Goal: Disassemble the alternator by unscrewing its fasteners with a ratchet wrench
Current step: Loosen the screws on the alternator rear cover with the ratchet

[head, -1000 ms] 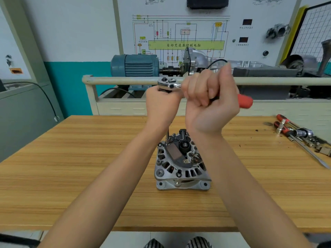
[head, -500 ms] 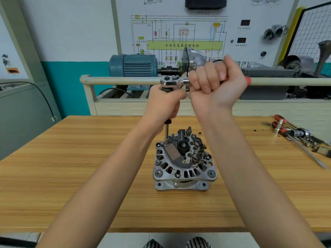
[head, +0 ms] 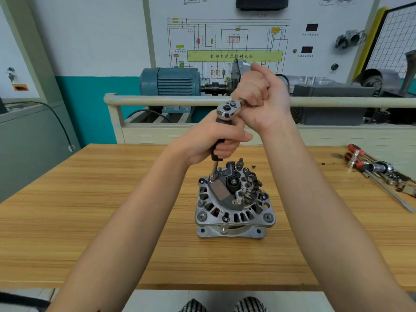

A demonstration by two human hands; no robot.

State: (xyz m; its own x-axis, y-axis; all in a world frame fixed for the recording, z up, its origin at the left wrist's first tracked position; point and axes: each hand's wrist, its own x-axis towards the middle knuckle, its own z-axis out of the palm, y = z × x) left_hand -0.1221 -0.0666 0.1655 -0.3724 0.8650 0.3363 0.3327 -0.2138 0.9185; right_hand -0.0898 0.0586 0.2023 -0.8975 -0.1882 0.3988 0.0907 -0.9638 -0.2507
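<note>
Alternator (head: pixel 234 206) stands on the wooden table (head: pixel 90 210), directly below both hands. Left hand (head: pixel 216 140) grips the upright extension bar, whose long axis runs down to a fastener at the alternator's back left; right hand (head: pixel 261 100) is closed around the ratchet wrench (head: pixel 227 110) handle.

The wiring diagram panel (head: pixel 227 41) bears a green bar (head: pixel 235 56) reading "自动变速器控制电脑".
</note>
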